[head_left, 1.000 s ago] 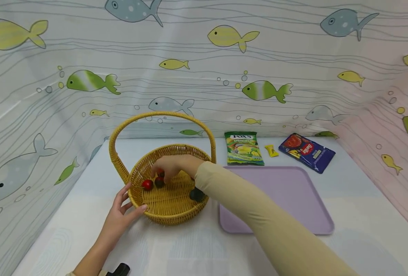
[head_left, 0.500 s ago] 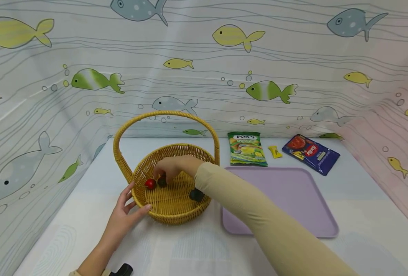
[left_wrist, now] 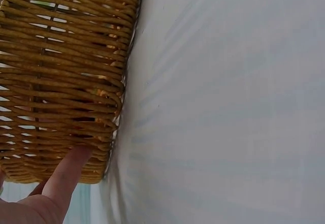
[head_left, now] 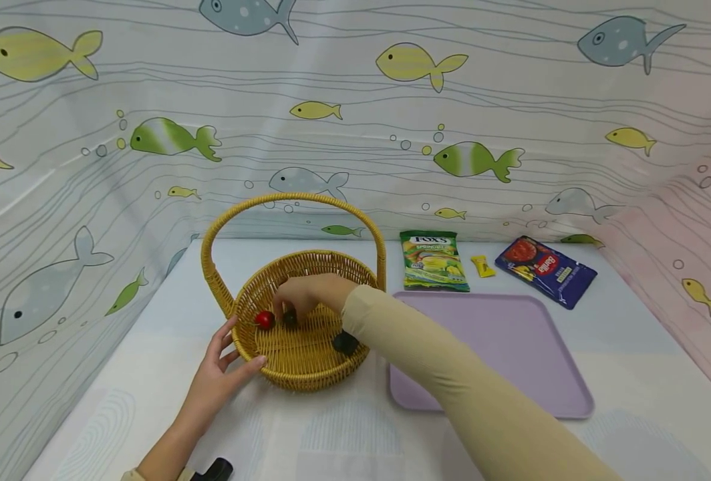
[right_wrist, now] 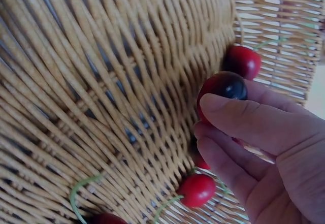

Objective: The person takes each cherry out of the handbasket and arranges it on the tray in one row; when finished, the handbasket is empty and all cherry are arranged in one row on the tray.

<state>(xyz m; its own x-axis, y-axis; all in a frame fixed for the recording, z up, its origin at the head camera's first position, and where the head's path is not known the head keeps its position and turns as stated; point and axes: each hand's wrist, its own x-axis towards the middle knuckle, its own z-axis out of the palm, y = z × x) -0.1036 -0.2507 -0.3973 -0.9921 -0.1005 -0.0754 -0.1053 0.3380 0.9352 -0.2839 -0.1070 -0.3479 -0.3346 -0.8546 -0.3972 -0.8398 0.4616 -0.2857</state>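
**Dark red cherry point(right_wrist: 231, 86) pinched by the right hand point(head_left: 306, 294)**

The left hand point(head_left: 216, 379), fingers extended, touches the near-left side of the basket point(head_left: 307, 383). Farther in, the right hand's thumb and fingers hold the round cherry, with a brighter red cherry point(head_left: 265, 320) to its left. The basket stands on the white bench point(head_left: 343, 444); a lilac tray point(head_left: 482, 347) lies right, a fish-print sheet point(head_left: 355, 143) behind.

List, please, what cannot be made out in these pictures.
Right wrist: bottom edge cuts off one cherry; right hand partly hides another cherry.
Head: right sleeve covers part of the purple tray; print on the yellow packet is too small.
Left wrist: the edge cuts off part of the left hand.
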